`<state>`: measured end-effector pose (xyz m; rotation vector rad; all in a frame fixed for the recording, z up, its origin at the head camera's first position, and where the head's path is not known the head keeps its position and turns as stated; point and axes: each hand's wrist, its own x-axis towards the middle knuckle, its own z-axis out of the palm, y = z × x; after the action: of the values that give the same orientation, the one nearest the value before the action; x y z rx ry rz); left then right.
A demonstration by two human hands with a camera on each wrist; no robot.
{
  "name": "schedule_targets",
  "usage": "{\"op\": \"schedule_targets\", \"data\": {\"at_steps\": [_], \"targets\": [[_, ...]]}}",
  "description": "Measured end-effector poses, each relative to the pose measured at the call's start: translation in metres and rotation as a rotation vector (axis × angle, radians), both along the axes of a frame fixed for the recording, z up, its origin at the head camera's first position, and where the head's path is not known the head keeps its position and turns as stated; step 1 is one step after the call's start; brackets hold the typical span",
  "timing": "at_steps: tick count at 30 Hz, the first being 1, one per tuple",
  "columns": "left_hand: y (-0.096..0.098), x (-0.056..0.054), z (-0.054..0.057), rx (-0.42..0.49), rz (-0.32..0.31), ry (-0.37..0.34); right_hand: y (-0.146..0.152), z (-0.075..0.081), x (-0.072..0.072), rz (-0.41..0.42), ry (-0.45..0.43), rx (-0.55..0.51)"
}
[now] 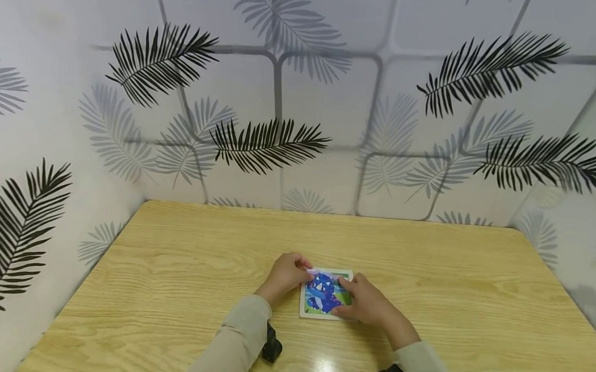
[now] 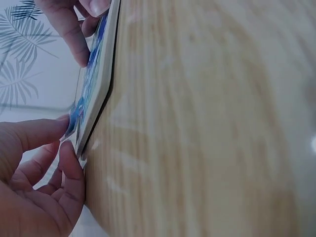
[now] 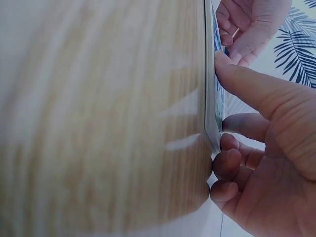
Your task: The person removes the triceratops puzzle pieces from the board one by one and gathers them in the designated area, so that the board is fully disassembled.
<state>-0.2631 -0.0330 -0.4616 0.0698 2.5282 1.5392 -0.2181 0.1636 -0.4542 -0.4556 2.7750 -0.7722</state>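
A small square picture puzzle (image 1: 316, 305), with a blue horned dinosaur and a pale frame, lies flat on the table. At its upper left corner my left hand (image 1: 288, 275) pinches a thin blue puzzle piece (image 2: 74, 119) between thumb and finger; the piece tilts up from the picture. My right hand (image 1: 370, 304) is at the puzzle's right side. Its thumb and index finger rest on the picture, while the other fingers (image 3: 227, 164) bend beside the frame's edge. The fingers hide part of the picture's right side.
The wooden table (image 1: 197, 248) extends around the puzzle on all sides. Behind it stands a pale wall (image 1: 328, 108) with leaf patterns. Black wrist mounts (image 1: 272, 344) sit at both sleeves.
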Motion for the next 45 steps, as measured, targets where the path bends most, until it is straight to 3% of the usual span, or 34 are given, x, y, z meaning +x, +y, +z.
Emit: {"op": "schedule_targets", "data": {"at_steps": [8,17,26,45], "targets": [[-0.008,0.0,0.0,0.039,-0.056,0.014,0.0,0.002,0.001,-0.03,0.0,0.066],[-0.012,-0.001,-0.004,0.17,0.063,-0.104,0.0,0.0,0.002,-0.04,-0.014,0.026],[-0.028,-0.002,-0.007,0.275,0.089,-0.185,-0.001,0.0,0.003,-0.05,-0.015,0.018],[-0.092,-0.002,-0.003,0.195,0.201,-0.181,0.001,0.003,0.003,-0.055,-0.01,0.021]]}}
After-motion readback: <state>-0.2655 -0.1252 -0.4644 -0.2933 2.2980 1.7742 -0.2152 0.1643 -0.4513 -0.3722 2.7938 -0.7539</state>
